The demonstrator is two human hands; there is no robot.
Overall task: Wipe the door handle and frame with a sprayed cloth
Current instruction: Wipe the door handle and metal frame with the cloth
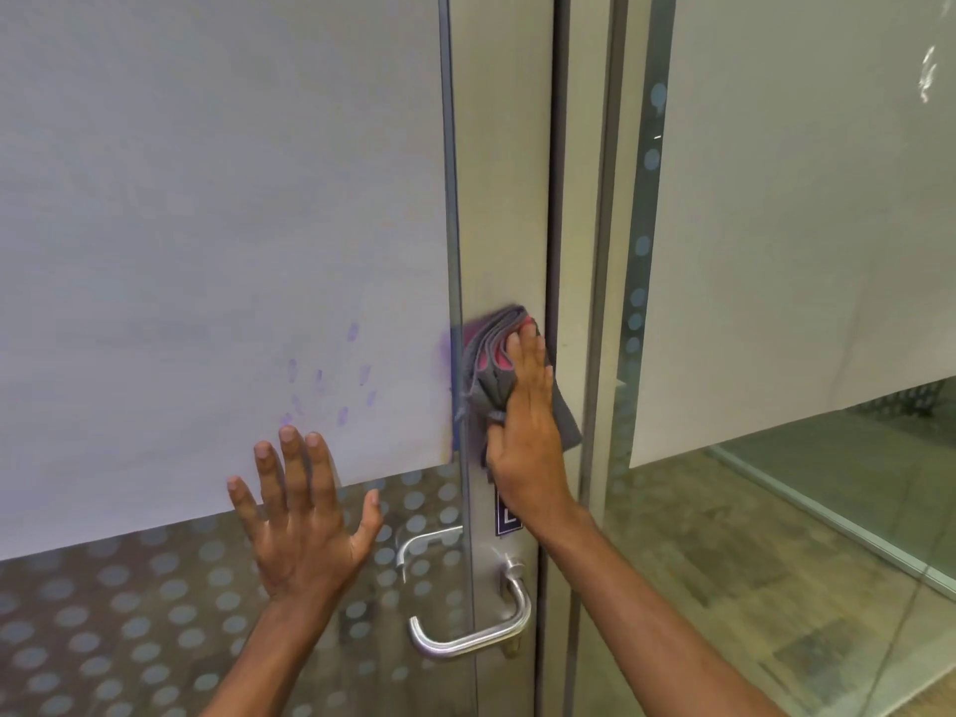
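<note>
My right hand (525, 421) presses a folded grey and pink cloth (491, 354) flat against the metal door frame (499, 173), a little above the handle. The silver lever door handle (468, 636) sticks out from the frame below that hand, untouched. My left hand (300, 514) rests open with fingers spread on the glass door (207, 251), left of the frame. Part of the cloth is hidden under my right palm.
White paper covers the upper glass on both sides; dotted film runs below it. A dark label (507, 517) sits on the frame under my right wrist. A second glass panel (776, 509) stands to the right, with wooden floor behind it.
</note>
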